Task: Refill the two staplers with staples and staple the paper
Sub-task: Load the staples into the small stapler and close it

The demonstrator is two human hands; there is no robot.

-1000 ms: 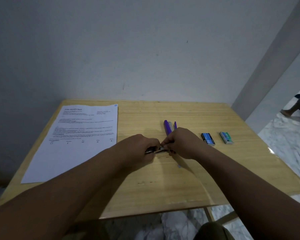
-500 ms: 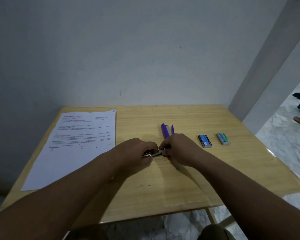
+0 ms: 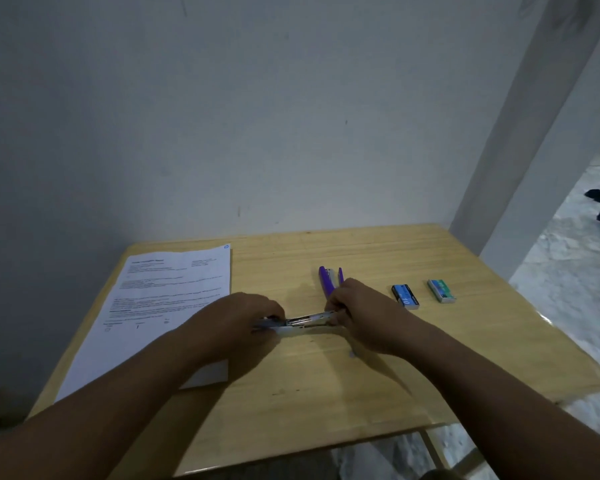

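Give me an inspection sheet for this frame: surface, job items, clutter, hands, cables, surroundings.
Surface: wooden table, dark scuffs near the front.
Job's things: stapler held open between both hands, metal channel showing; purple stapler behind the right hand; printed paper on the left; blue staple box and green staple box on the right, apart.
Clutter: nothing seen.
Hands: left hand grips the stapler's left end; right hand pinches its right end.
Cables: nothing seen.
Surroundings: plain wall, marble floor on the right.
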